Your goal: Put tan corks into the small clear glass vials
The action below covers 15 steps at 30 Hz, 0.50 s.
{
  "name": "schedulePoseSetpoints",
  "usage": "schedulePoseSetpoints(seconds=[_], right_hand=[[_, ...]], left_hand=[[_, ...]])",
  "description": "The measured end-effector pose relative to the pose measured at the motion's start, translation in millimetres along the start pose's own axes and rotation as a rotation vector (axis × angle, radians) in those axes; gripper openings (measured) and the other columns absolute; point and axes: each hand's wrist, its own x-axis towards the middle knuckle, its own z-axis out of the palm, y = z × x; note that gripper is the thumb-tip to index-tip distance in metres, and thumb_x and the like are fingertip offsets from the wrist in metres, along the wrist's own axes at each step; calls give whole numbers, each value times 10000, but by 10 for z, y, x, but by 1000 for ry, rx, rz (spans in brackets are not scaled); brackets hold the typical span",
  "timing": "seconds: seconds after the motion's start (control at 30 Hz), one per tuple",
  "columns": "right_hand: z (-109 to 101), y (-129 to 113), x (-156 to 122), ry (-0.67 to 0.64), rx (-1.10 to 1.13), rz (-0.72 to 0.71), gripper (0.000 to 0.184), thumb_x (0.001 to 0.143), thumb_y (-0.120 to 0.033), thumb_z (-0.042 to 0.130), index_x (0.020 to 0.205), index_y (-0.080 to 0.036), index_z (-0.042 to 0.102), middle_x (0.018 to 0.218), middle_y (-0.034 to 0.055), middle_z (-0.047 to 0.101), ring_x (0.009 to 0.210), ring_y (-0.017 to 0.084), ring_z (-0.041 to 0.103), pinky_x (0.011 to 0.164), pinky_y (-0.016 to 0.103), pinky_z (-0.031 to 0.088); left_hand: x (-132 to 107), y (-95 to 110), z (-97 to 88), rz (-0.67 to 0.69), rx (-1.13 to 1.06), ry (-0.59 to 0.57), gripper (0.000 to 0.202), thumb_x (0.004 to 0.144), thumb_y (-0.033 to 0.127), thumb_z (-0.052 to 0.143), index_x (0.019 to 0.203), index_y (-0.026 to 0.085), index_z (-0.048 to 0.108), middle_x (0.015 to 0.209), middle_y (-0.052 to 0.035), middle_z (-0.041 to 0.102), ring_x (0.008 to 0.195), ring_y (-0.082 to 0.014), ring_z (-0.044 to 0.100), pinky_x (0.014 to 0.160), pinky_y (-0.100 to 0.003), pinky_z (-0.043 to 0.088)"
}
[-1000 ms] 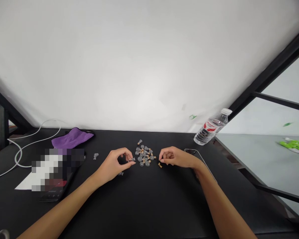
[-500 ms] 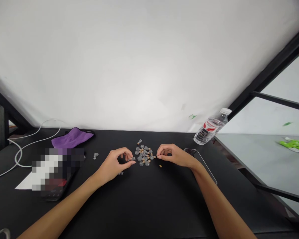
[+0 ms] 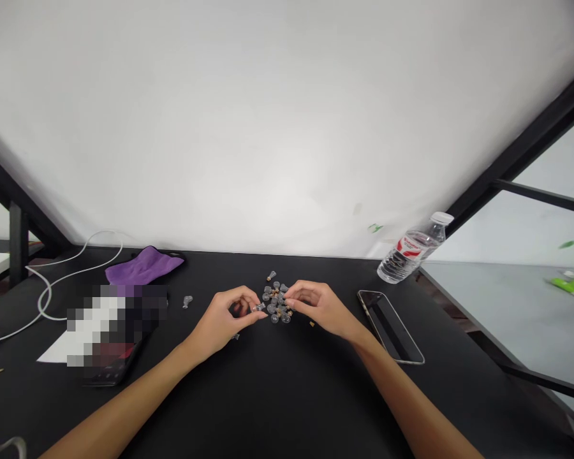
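My left hand [image 3: 232,317] pinches a tiny clear glass bottle [image 3: 260,307] between thumb and fingertips, its narrow end pointing right. Beside it on the black table lies a pile of tiny glass bottles [image 3: 275,309], several with cork stoppers. My right hand [image 3: 316,306] hovers at the right side of this pile with thumb and forefinger pressed together. Whatever sits in that pinch is too small to make out. A loose cork [image 3: 312,324] lies just below my right hand. Another glass bottle [image 3: 236,336] is partly hidden beneath my left hand.
One small bottle [image 3: 187,301] lies off to the left, and a corked bottle [image 3: 271,276] behind the pile. A smartphone [image 3: 390,326] and a water bottle [image 3: 411,252] are on the right. Leftward are a purple cloth [image 3: 146,266], a white cable [image 3: 48,293] and a dark device [image 3: 108,370].
My right hand has moved left towards my left hand, over the edge of the pile. The phone shows more fully. My left hand keeps its hold on the glass bottle.
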Motion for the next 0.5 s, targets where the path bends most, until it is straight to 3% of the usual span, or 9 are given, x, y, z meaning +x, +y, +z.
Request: schedulePoseSetpoints(seconds=[0.27, 0.5], right_hand=[[146, -56, -31, -13, 75, 9, 252, 858, -402, 803, 924, -176, 714, 869, 46, 735, 815, 183, 700, 810, 330, 572], [251, -73, -58, -69, 81, -23, 242, 843, -383, 820, 935, -183, 721, 927, 54, 725, 887, 201, 701, 877, 345, 570]], left_hand=[[-17, 8, 70, 4, -27, -40, 237, 836, 395, 803, 917, 181, 739, 760, -5, 647, 696, -140, 547, 667, -272, 426], [-13, 14, 70, -19, -77, -60, 247, 823, 393, 818, 926, 180, 745, 757, -1, 635, 704, -141, 546, 670, -273, 430]])
